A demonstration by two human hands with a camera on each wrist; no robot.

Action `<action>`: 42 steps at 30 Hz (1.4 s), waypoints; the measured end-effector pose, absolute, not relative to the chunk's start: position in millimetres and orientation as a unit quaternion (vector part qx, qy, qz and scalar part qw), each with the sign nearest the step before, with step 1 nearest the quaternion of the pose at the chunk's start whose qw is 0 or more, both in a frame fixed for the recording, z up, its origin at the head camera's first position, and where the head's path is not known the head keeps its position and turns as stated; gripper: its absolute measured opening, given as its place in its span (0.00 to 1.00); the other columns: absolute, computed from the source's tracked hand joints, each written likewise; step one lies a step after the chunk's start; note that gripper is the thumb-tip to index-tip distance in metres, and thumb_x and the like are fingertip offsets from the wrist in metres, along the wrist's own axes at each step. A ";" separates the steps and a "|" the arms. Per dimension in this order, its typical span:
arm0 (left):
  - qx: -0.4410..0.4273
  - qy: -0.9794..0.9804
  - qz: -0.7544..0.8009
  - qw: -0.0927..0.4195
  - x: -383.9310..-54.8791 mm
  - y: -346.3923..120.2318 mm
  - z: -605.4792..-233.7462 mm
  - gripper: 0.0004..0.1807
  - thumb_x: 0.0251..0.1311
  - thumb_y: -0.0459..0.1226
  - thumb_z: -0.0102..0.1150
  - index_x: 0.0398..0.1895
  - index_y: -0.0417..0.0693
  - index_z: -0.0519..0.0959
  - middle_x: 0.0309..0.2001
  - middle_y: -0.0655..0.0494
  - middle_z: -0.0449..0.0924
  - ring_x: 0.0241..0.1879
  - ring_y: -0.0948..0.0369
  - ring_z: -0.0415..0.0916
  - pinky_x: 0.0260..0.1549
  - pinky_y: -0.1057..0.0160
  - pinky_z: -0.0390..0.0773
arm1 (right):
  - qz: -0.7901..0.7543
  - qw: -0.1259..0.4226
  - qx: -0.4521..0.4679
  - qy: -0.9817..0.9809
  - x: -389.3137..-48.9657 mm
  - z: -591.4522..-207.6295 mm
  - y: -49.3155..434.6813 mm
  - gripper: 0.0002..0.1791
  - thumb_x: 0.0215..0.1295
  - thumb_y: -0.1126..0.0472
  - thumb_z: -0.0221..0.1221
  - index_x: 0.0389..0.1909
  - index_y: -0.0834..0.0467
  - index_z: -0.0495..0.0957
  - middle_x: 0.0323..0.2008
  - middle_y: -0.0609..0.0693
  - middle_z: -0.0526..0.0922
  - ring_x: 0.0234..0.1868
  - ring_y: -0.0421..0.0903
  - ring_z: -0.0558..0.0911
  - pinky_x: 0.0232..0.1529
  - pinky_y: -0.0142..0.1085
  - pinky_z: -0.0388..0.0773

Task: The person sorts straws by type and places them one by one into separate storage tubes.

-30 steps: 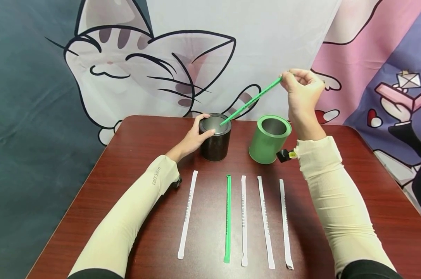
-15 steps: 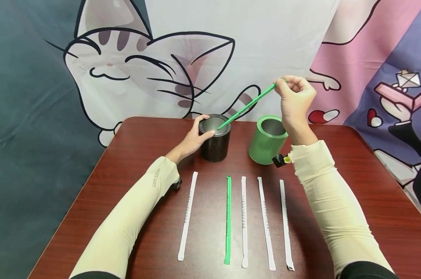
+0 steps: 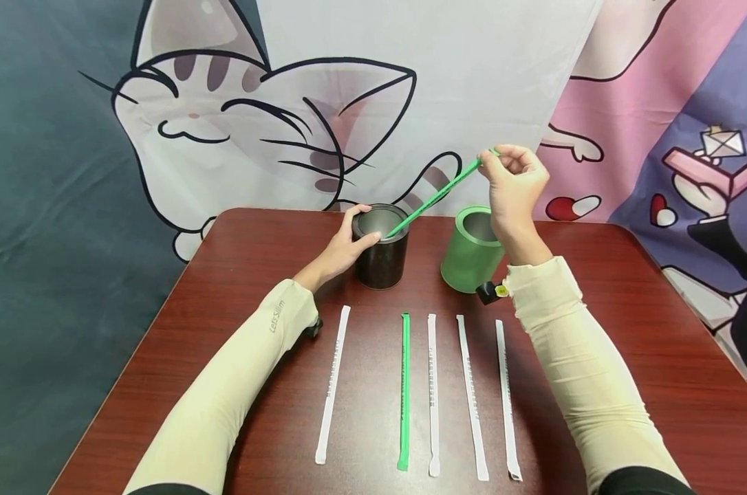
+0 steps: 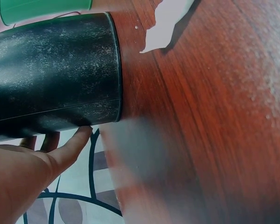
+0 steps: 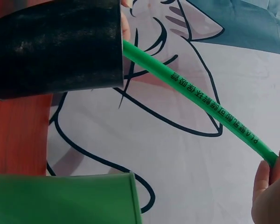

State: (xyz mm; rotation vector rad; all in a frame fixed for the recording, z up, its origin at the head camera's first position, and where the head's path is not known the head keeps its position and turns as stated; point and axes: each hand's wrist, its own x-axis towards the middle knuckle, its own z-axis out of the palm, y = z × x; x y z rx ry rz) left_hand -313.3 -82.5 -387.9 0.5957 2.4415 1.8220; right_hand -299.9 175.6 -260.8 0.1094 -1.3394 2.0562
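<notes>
Brown table (image 3: 262,251), right hand (image 3: 516,189) high above.

Two Rows on a Reddish-Brown Wood-Grain Surface (image 3: 280,426)

Toward the far edge, a black cylindrical can (image 3: 381,267) and a green cylindrical can (image 3: 469,260) stand upright, apart. Nearer, left to right, lie a slim white printed strip (image 3: 333,385), a slim green printed strip (image 3: 404,392) and three more slim white printed strips (image 3: 471,397).

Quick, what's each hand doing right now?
Left hand: holding the black can.
Right hand: pinching a green straw by its upper end.
</notes>
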 end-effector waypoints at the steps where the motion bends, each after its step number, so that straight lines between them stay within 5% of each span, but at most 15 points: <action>1: 0.192 0.786 0.587 0.020 -313.2 -82.5 -387.3 0.31 0.58 0.47 0.57 0.63 0.64 0.55 0.59 0.53 0.63 0.52 0.56 0.67 0.53 0.57 0.61 | 0.788 0.335 0.044 -0.514 -299.9 -261.6 175.3 0.08 0.44 0.77 0.65 0.27 0.67 0.77 0.17 0.54 0.72 0.20 0.44 0.76 0.33 0.36 0.79; 11: 0.197 0.785 0.586 0.032 -295.4 -82.0 -362.5 0.32 0.60 0.41 0.55 0.65 0.51 0.54 0.61 0.46 0.62 0.52 0.54 0.67 0.53 0.58 0.62 | 0.791 0.321 0.038 -0.520 -299.6 -270.6 170.5 0.11 0.42 0.77 0.65 0.29 0.68 0.76 0.20 0.52 0.72 0.20 0.43 0.77 0.32 0.37 0.79; 42: 0.196 0.779 0.593 0.051 -292.5 -81.4 -363.1 0.32 0.61 0.42 0.53 0.66 0.52 0.52 0.60 0.45 0.63 0.52 0.54 0.67 0.52 0.57 0.63 | 0.790 0.240 0.038 -0.563 -294.2 -306.9 159.9 0.14 0.42 0.78 0.66 0.30 0.64 0.75 0.21 0.51 0.74 0.21 0.41 0.80 0.29 0.33 0.79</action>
